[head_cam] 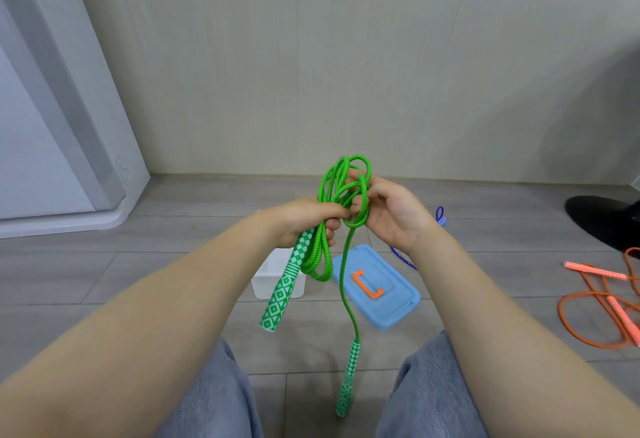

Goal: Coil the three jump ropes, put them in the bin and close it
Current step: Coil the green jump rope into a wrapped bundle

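Observation:
A green jump rope (pixel 341 191) is held up in front of me in several loops. My left hand (pixel 304 219) is shut on the bundle and on one green-and-white handle (pixel 282 288), which points down. My right hand (pixel 384 212) has its fingers hooked through the upper loops. The other handle (pixel 347 378) dangles on a loose strand between my knees. Below the hands, a white bin (pixel 266 281) stands on the floor, partly hidden. Its blue lid (pixel 391 302) with an orange latch lies flat beside it. An orange jump rope (pixel 595 302) lies loose at right. A blue rope (pixel 440 215) peeks out behind my right wrist.
A beige wall rises behind the grey plank floor (pixel 173 264). A white appliance or cabinet (pixel 52 125) fills the left side. A black round base (pixel 602 219) sits at the far right. My grey-trousered knees (pixel 214 403) are at the bottom.

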Tool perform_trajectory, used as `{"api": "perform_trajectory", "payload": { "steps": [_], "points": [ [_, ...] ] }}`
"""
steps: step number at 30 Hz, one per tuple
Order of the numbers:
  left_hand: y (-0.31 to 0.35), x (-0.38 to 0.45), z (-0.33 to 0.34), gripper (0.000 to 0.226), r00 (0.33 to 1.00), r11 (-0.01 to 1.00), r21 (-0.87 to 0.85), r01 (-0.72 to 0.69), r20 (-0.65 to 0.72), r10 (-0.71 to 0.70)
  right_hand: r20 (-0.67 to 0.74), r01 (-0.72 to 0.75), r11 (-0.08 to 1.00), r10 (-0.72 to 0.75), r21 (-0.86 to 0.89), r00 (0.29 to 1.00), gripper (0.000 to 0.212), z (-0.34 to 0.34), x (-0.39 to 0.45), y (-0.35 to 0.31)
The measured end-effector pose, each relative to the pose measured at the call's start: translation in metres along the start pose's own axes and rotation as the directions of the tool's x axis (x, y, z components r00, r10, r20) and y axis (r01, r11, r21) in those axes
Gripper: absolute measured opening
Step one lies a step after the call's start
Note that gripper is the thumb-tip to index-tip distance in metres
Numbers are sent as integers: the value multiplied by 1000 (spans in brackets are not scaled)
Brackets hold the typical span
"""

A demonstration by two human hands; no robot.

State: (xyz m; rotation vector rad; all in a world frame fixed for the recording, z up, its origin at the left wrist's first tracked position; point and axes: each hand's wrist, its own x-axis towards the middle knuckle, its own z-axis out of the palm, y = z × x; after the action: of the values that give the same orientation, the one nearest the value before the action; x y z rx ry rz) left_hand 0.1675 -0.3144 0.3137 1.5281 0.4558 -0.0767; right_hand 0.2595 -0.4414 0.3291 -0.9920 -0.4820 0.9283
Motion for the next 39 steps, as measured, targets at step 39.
{"api": "perform_trajectory", "payload": {
  "steps": [39],
  "points": [
    [1, 15, -37, 8, 795, 977, -78, -199, -595, 114, -793, -44, 979, 189, 201, 579, 24, -68, 3, -4]
  ]
}}
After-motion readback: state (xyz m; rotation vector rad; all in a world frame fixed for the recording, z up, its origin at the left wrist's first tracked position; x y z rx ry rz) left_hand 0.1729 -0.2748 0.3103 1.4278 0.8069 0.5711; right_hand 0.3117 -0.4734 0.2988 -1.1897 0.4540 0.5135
